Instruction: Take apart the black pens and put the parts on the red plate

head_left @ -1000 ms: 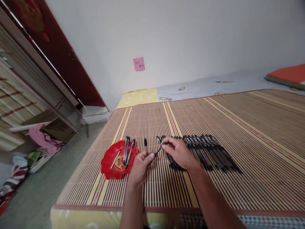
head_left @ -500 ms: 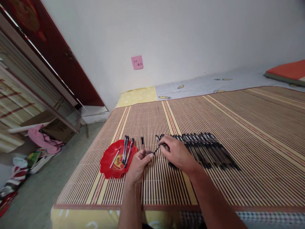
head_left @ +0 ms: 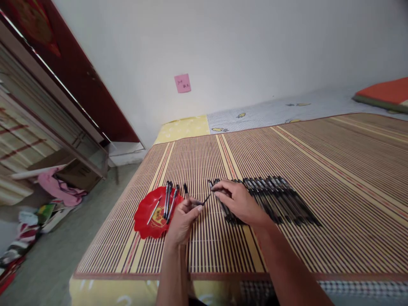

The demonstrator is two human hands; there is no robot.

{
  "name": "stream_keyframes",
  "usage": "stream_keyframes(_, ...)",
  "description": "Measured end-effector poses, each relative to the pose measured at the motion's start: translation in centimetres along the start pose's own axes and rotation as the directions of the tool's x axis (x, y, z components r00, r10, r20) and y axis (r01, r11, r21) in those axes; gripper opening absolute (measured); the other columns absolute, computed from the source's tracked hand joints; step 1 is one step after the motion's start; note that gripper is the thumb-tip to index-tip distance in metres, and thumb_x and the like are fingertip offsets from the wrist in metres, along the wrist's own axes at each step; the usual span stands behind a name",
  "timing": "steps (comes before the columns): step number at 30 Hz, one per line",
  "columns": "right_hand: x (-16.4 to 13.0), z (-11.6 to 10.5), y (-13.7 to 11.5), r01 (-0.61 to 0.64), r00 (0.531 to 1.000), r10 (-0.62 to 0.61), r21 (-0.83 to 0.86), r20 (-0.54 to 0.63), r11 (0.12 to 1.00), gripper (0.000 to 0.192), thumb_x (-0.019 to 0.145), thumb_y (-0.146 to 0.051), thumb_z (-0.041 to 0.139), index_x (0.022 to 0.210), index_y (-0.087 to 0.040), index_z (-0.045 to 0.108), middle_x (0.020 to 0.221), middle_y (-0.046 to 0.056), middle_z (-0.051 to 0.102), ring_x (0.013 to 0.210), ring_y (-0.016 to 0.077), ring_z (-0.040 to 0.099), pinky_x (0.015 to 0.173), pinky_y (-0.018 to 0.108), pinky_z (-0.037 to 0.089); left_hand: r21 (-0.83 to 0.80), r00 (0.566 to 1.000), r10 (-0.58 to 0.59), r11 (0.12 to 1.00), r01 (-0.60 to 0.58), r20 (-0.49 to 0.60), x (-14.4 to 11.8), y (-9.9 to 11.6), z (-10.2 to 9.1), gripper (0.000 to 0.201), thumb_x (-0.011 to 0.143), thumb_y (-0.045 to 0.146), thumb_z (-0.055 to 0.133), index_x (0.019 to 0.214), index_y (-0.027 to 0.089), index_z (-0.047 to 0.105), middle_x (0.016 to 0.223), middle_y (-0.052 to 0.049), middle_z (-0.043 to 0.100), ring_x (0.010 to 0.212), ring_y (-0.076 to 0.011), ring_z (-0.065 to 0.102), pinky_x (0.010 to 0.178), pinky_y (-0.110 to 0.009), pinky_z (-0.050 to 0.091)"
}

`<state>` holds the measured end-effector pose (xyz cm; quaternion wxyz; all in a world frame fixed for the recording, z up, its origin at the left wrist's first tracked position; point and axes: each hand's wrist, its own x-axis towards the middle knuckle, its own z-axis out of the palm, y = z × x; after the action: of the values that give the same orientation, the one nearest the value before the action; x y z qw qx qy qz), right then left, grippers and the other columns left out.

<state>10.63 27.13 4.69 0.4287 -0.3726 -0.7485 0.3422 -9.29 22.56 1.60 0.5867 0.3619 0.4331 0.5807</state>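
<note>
My left hand is closed around a pen part, whose dark end sticks up past the fingers. A thin black rod, like a pen refill, slants from my left thumb and fingers to the fingertips of my right hand, which pinch its upper end. Left of my hands lies a scalloped red plate. On it are three black pens and a thin white stick. Beside and beneath my right hand, a row of black-capped pens lies side by side, some hidden by that hand.
The striped bamboo mat covers most of the bed. A pink note is stuck to the white wall behind. An orange folded cloth lies at the far right. Left of the bed are floor, clothes and a cardboard box.
Both hands have shifted slightly left, still joined by the black rod. The dark-ended pen part in my left hand has tilted left. Plate and pen row look unmoved.
</note>
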Motion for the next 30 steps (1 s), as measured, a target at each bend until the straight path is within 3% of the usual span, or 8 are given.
stream_keyframes(11, 0.0, 0.4, -0.2, 0.028, 0.998, -0.032, 0.064, 0.062, 0.998, 0.012, 0.088, -0.016, 0.056, 0.085, -0.021, 0.067, 0.082, 0.0, 0.063, 0.076, 0.0147, 0.06, 0.069, 0.027, 0.043, 0.051, 0.999, 0.001, 0.999, -0.003, 0.048, -0.1, -0.2, -0.2, 0.028, 0.065, 0.024, 0.09, 0.083, 0.016, 0.069, 0.075, 0.001, 0.066, 0.065, -0.0088, 0.056, 0.061, -0.018, 0.043)
stream_keyframes(18, 0.2, 0.4, -0.2, 0.05, 0.997, -0.053, 0.045, 0.06, 0.998, 0.013, 0.087, -0.015, 0.056, 0.083, -0.021, 0.066, 0.083, 0.0, 0.063, 0.078, 0.0146, 0.06, 0.07, 0.027, 0.042, 0.057, 1.0, 0.004, 0.998, -0.004, -0.002, -0.2, 0.0, 0.0, 0.031, 0.062, 0.026, 0.091, 0.082, 0.015, 0.069, 0.069, 0.003, 0.061, 0.059, -0.0066, 0.05, 0.055, -0.017, 0.039)
stream_keyframes(24, 0.1, 0.9, 0.6, -0.094, 0.995, 0.095, 0.186, 0.004, 0.978, 0.01, 0.089, -0.031, 0.061, 0.089, -0.021, 0.064, 0.074, -0.001, 0.062, 0.069, 0.0152, 0.06, 0.064, 0.027, 0.046, -0.024, 0.999, -0.03, 0.999, 0.03, -0.012, -0.3, 0.3, 0.4, 0.034, 0.062, 0.031, 0.091, 0.078, 0.014, 0.066, 0.061, 0.006, 0.053, 0.05, -0.0046, 0.042, 0.049, -0.016, 0.033)
stream_keyframes(30, 0.4, 1.3, 1.7, -0.152, 0.98, 0.188, 0.356, -0.067, 0.922, 0.016, 0.086, -0.036, 0.062, 0.085, -0.02, 0.064, 0.066, -0.002, 0.06, 0.057, 0.0124, 0.058, 0.055, 0.025, 0.047, -0.03, 0.999, -0.04, 0.999, 0.04, -0.008, -0.3, 0.4, 0.5, 0.037, 0.061, 0.031, 0.092, 0.078, 0.014, 0.064, 0.059, 0.006, 0.051, 0.048, -0.004, 0.04, 0.047, -0.016, 0.029)
